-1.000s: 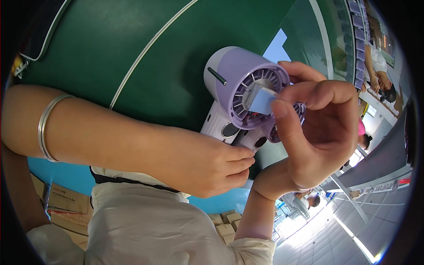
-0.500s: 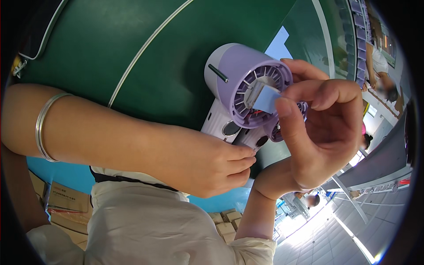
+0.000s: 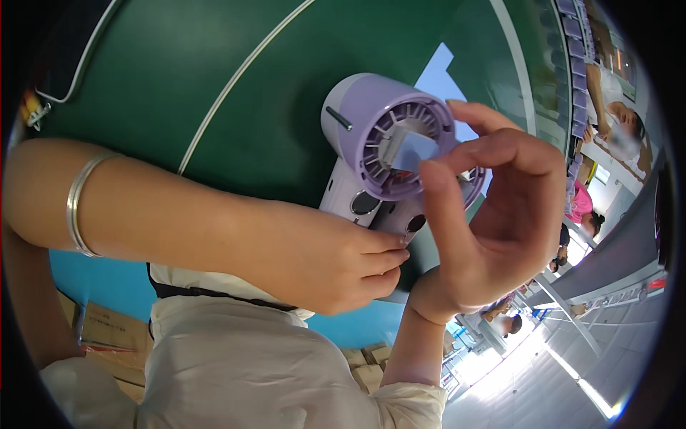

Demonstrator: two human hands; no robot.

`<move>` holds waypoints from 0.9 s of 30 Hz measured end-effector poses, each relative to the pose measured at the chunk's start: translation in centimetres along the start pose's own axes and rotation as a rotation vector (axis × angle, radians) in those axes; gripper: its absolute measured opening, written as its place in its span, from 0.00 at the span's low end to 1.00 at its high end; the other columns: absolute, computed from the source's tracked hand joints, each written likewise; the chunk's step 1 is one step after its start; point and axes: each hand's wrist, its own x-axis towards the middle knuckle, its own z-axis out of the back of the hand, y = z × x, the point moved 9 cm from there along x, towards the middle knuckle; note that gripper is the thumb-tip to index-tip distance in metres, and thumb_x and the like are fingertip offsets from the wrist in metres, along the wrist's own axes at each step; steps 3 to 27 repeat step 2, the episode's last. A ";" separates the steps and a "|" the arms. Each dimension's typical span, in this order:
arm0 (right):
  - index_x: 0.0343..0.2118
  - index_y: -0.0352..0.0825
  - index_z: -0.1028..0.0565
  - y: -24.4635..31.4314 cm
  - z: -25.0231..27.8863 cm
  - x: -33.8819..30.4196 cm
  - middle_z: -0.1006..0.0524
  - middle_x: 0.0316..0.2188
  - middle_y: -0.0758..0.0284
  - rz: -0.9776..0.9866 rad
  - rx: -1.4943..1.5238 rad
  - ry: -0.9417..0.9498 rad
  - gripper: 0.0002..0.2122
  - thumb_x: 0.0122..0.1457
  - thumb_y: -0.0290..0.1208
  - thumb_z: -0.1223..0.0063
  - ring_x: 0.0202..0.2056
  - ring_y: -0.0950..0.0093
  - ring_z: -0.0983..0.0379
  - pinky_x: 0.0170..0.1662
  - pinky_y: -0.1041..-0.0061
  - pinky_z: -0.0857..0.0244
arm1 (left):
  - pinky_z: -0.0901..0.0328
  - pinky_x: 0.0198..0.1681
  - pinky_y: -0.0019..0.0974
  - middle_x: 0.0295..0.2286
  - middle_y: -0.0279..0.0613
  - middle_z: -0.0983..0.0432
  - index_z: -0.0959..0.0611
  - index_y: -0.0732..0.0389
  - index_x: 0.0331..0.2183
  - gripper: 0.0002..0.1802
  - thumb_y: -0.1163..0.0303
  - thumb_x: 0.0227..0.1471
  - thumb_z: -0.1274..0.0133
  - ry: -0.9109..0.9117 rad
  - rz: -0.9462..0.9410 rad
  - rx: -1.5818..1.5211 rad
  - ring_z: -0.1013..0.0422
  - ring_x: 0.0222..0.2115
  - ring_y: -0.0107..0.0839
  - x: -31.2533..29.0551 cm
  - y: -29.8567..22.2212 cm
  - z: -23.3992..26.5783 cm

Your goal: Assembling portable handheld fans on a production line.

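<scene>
A small lilac and white handheld fan (image 3: 379, 154) is held up over a green table (image 3: 214, 93). My left hand (image 3: 332, 264) grips the fan's white handle from below. My right hand (image 3: 500, 222) curls around the round fan head from the right, with thumb and forefinger pinching a small pale blue sticker (image 3: 414, 149) at the centre of the grille. A short grey pin sticks out of the fan head's side. A silver bangle (image 3: 78, 211) sits on my left forearm.
The green table has white lines across it. Cardboard boxes (image 3: 100, 336) lie low on the left and more at bottom centre. Other people (image 3: 614, 114) are seated along the far right beside a long grey bench (image 3: 614, 264).
My right thumb and forefinger have shifted slightly on the fan head, and the pale blue sticker now lies closer against the grille centre. My left hand keeps its hold.
</scene>
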 end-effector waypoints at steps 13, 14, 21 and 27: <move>0.38 0.26 0.28 -0.8 2.1 -0.9 0.25 0.31 0.60 -0.113 0.048 -0.159 0.11 0.51 0.12 0.41 0.37 0.66 0.23 0.53 0.53 0.31 | 0.35 0.59 0.36 0.43 0.45 0.21 0.18 0.68 0.41 0.21 0.63 0.50 0.48 0.028 -0.016 0.013 0.26 0.49 0.41 0.1 0.2 0.2; 0.38 0.26 0.28 -0.8 2.1 -0.9 0.25 0.31 0.60 -0.113 0.048 -0.159 0.11 0.51 0.12 0.41 0.37 0.66 0.23 0.53 0.53 0.31 | 0.35 0.59 0.36 0.43 0.45 0.21 0.18 0.68 0.41 0.21 0.63 0.50 0.48 0.028 -0.016 0.013 0.26 0.49 0.41 0.1 0.2 0.2; 0.38 0.26 0.28 -0.8 2.1 -0.9 0.25 0.31 0.60 -0.113 0.048 -0.159 0.11 0.51 0.12 0.41 0.37 0.66 0.23 0.53 0.53 0.31 | 0.35 0.59 0.36 0.43 0.45 0.21 0.18 0.68 0.41 0.21 0.63 0.50 0.48 0.028 -0.016 0.013 0.26 0.49 0.41 0.1 0.2 0.2; 0.38 0.26 0.28 -0.8 2.1 -0.9 0.25 0.31 0.60 -0.113 0.048 -0.159 0.11 0.51 0.12 0.41 0.37 0.66 0.23 0.53 0.53 0.31 | 0.35 0.59 0.36 0.43 0.45 0.21 0.18 0.68 0.41 0.21 0.63 0.50 0.48 0.028 -0.016 0.013 0.26 0.49 0.41 0.1 0.2 0.2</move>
